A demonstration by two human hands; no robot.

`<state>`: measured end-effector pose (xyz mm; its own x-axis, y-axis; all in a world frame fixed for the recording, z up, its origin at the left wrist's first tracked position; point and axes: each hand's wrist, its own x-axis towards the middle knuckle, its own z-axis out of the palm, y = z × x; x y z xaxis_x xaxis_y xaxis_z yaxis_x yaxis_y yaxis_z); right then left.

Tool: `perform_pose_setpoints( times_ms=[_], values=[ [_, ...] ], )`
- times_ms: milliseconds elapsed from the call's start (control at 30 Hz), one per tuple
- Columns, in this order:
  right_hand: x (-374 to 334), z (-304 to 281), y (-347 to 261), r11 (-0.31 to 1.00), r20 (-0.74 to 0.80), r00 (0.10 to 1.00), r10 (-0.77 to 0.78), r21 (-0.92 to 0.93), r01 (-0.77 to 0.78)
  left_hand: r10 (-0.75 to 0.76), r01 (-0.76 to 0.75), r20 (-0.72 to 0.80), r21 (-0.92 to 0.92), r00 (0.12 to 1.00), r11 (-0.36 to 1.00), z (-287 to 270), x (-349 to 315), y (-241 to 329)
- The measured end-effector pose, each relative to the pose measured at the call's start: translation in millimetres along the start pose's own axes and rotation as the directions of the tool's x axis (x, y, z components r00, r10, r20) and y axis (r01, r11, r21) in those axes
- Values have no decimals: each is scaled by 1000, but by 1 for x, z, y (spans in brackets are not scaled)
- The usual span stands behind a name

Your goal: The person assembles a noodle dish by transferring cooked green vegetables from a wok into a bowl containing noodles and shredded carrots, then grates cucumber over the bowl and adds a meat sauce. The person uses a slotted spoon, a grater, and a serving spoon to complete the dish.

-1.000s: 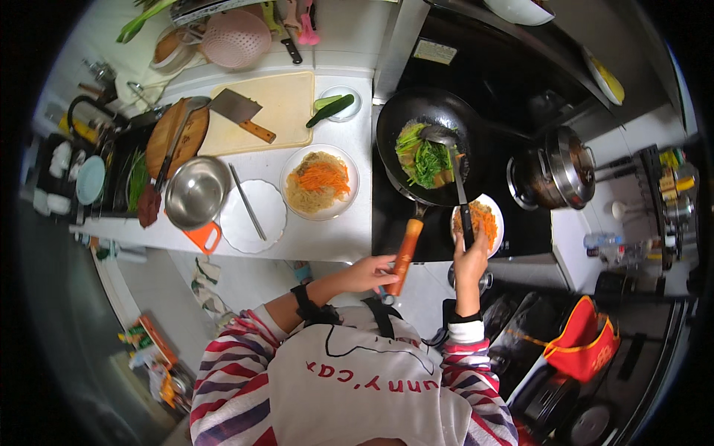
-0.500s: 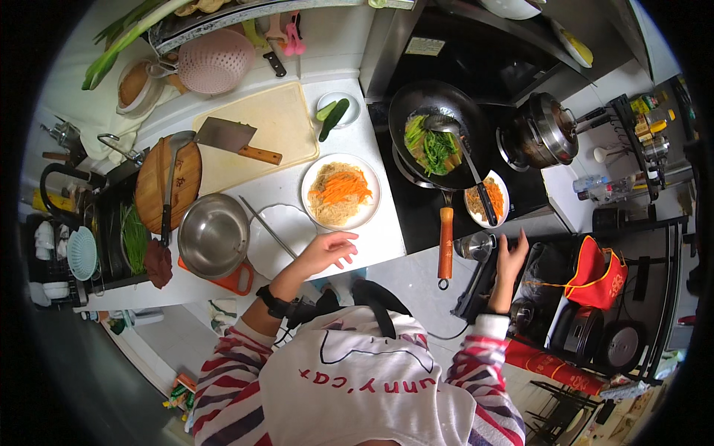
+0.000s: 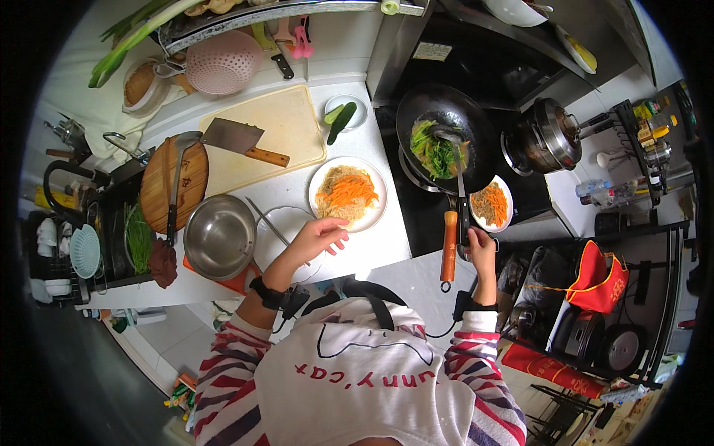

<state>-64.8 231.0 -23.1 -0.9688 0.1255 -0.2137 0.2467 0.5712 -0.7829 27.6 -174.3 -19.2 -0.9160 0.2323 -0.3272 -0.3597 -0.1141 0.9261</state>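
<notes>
My right hand (image 3: 482,250) is closed on the black handle end of a ladle (image 3: 460,175). The ladle's head lies among green leafy vegetables (image 3: 435,154) in the black wok (image 3: 480,130), whose wooden handle (image 3: 449,245) is just left of that hand. Right of the ladle, a small white plate (image 3: 509,195) holds carrot strips and brownish bits. My left hand (image 3: 318,238) hovers with fingers loosely apart and nothing in them. It is by the near edge of a white plate (image 3: 385,195) of noodle-like strips topped with shredded carrot (image 3: 349,191).
On the counter are a cutting board (image 3: 297,111) with a cleaver (image 3: 232,136), a cucumber (image 3: 341,123) in a small dish, a metal bowl (image 3: 220,236) and a round wooden board (image 3: 160,186) under a turner. A lidded pot (image 3: 547,141) occupies the right burner.
My right hand has moved left and taken hold of the ladle's handle, which has swung left off the small plate toward the wok's handle. My left hand stays near the noodle plate.
</notes>
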Motion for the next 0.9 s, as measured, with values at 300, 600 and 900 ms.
perform_pose_setpoints(
  times_ms=[300, 600, 900],
  values=[
    [36, 27, 225, 389, 219, 733, 644, 731, -561, -43, 46, -74, 46, 996, 998, 8, 9, 27],
    [86, 117, 327, 186, 459, 755, 468, 784, -592, -212, 232, -219, 65, 952, 971, 13, 4, 49],
    [86, 118, 329, 684, -70, 930, 360, 697, -213, 2, 81, -444, 168, 896, 982, -26, 65, 51]
  ],
)
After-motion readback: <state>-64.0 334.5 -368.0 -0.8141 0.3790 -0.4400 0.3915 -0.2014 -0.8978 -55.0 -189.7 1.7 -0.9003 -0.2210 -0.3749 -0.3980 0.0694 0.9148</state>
